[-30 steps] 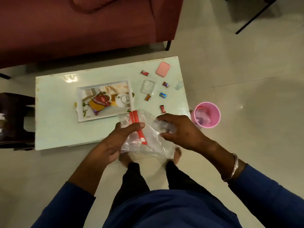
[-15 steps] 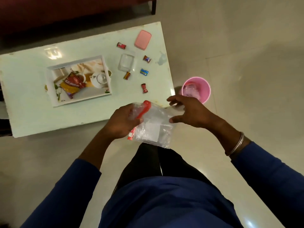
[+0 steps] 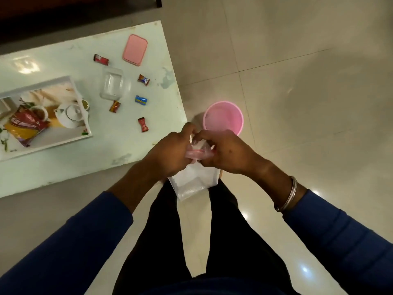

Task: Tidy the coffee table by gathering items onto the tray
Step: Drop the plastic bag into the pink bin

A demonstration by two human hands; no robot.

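Both hands (image 3: pixel 170 150) (image 3: pixel 225 152) grip a clear bag (image 3: pixel 192 182) beside the table (image 3: pixel 106 150).

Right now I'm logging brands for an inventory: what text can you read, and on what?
None can be read.
Snack packet on the tray: lettering blurred.
Five wrapped candies, e.g. the blue candy: print too small.
Pink lid: no print shows.
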